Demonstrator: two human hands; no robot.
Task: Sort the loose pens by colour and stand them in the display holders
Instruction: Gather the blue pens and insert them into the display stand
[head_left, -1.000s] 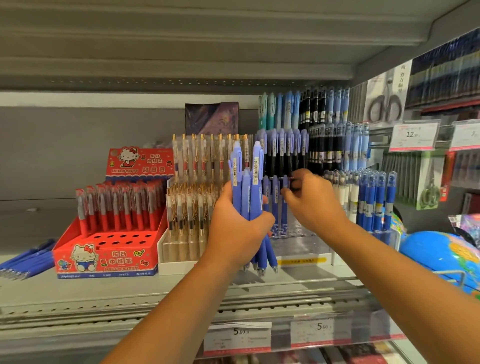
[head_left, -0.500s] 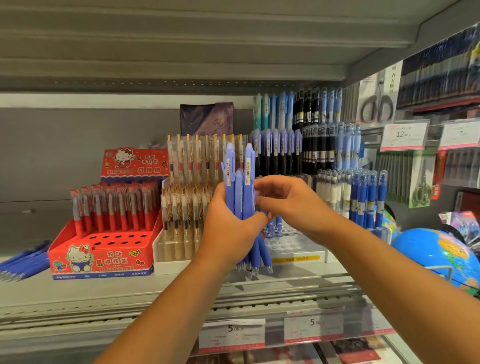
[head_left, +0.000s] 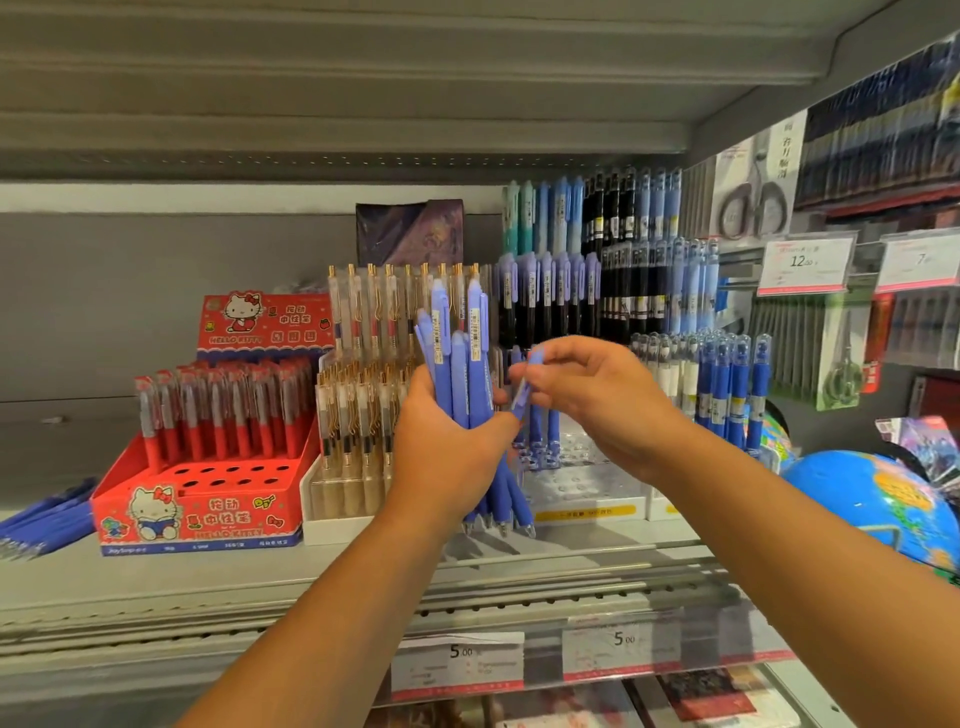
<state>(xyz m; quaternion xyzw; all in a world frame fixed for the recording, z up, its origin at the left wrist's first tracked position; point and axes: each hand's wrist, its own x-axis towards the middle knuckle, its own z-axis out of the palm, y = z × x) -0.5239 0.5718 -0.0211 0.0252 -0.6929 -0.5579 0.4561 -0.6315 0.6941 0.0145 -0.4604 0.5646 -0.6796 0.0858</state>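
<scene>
— What was found at the far left of the shelf?
— Loose blue pens (head_left: 47, 519) were laid flat there, just beside a red box (head_left: 197, 519) in which red pens (head_left: 218, 410) were stood upright.

— And next to that?
— A white holder (head_left: 332, 525) was filled with clear pens (head_left: 363, 415) with gold clips. In front of it, a bundle of violet pens (head_left: 460, 374) was gripped upright by the left hand (head_left: 447, 452). The fingers were curled round the barrels and the tips were pointed down.

— Was anything held in the right hand (head_left: 602, 405)?
— A single violet pen (head_left: 525, 387) was pinched between thumb and fingertips. It was held tilted, just beside the bundle, in front of a clear holder (head_left: 582, 483) pierced with holes. A few similar pens were stood at the back of that holder.

— Further right?
— Dark blue pens (head_left: 727, 395) were stood in rows, and a globe (head_left: 862, 499) was seen at the edge.
</scene>
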